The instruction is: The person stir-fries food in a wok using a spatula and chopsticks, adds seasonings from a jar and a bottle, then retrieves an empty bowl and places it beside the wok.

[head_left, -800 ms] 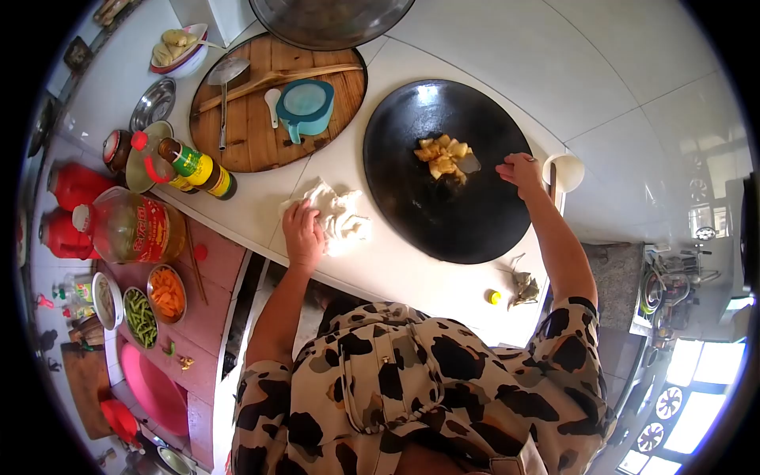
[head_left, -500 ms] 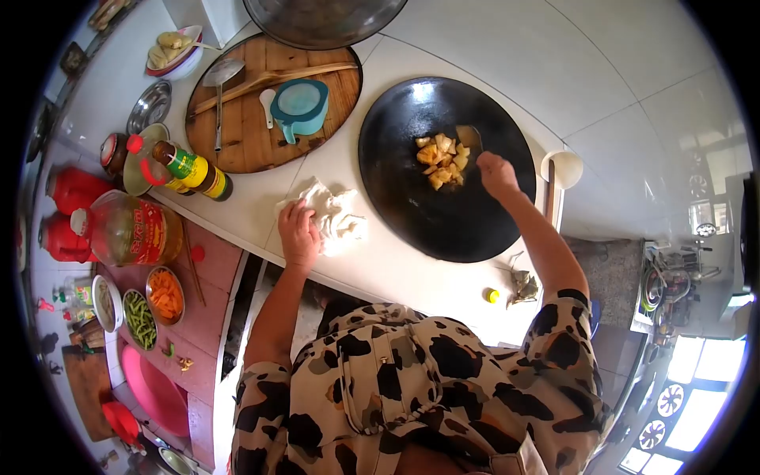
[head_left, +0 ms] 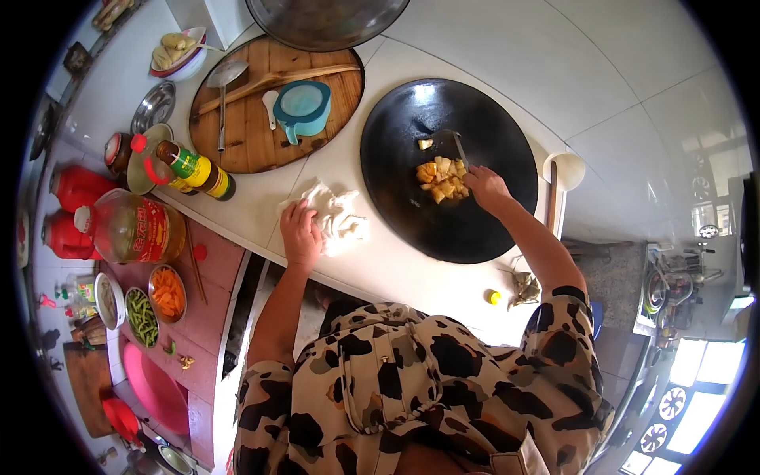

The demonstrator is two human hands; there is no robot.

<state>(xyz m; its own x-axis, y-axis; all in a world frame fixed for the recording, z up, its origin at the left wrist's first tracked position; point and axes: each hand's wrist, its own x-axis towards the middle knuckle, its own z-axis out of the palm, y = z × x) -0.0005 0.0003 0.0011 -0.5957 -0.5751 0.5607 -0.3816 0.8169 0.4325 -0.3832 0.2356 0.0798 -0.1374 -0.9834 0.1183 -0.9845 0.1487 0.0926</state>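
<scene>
Over the large black wok (head_left: 427,229), my right hand (head_left: 487,188) is closed round the handle of a spatula (head_left: 457,144). Its blade touches the inside of the wok, just above a heap of browned potato-like chunks (head_left: 443,180). One pale chunk (head_left: 426,144) lies apart from the heap, near the blade's left edge. My left hand (head_left: 302,233) lies on the left edge of a crumpled white cloth (head_left: 340,218) on the counter, its fingers stretched over the fabric.
Left of the wok, a round wooden board (head_left: 237,154) carries a ladle (head_left: 226,75), a white spoon (head_left: 271,107) and a teal lidded container (head_left: 305,111). Bottles (head_left: 202,172) and bowls of cut carrots (head_left: 167,294) and green pieces (head_left: 142,318) stand further left. A yellow cap (head_left: 494,298) lies below the wok.
The spatula has swung left and up inside the wok, and my right hand has moved slightly left and down. One chunk has separated from the heap. My left hand stays on the cloth.
</scene>
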